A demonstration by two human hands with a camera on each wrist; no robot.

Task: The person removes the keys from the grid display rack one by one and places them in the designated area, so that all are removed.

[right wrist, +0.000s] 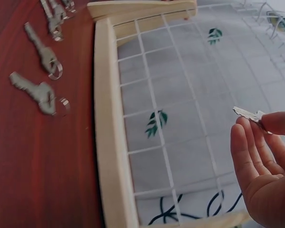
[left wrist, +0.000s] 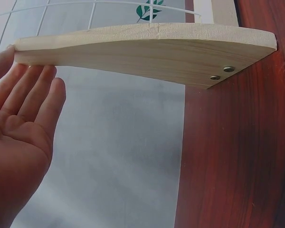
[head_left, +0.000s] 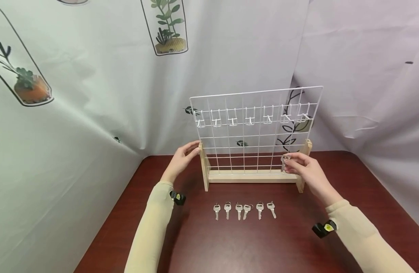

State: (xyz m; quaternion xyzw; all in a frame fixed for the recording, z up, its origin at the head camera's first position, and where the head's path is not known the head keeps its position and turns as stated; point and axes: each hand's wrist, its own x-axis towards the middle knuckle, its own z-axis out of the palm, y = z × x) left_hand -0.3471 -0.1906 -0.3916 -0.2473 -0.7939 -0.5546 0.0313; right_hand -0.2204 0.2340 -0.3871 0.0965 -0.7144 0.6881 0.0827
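A white wire grid rack (head_left: 243, 148) on a wooden stand (head_left: 254, 177) stands upright on the table, with a row of white hooks (head_left: 249, 120) across its upper part. My left hand (head_left: 182, 159) holds the upper end of the stand's left wooden side (left wrist: 133, 52), thumb on one edge and fingers on the other. Between thumb and fingers, my right hand (head_left: 306, 168) pinches a silver key (right wrist: 247, 114) in front of the grid's lower right. Several more silver keys (head_left: 227, 211) with small rings lie in a row before the stand.
The dark red wooden table (head_left: 230, 246) reaches back to a pale patterned cloth (head_left: 93, 113) that hangs behind and to the left. The stand's right wooden side (head_left: 308, 148) rises close beside my right hand.
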